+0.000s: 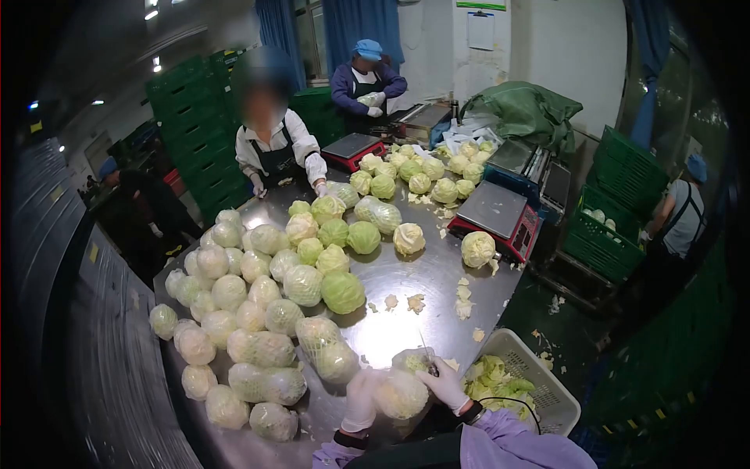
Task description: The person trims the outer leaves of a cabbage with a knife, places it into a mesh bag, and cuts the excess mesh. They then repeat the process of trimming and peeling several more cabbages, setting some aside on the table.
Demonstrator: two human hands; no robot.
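At the near edge of the steel table [391, 328], my gloved left hand [359, 400] grips the left side of a pale cabbage [400, 395]. My gloved right hand [445, 384] is closed around the dark handle of a small knife [430, 361], its thin blade pointing up and away from me. Just beyond the held cabbage lies another greenish one [409, 359], partly hidden. To the left rests a pair of cabbages in net and film [325, 349]. Many more wrapped cabbages [229, 292] crowd the table's left side, with bare green ones [344, 292] beside them.
A grey crate [568, 410] of trimmed leaves [500, 383] stands at my right. Red scales [500, 211] sit on the table's right side, near loose cabbages [478, 250] and leaf scraps [463, 297]. Co-workers [280, 144] stand across the table; green crates [191, 133] rise behind.
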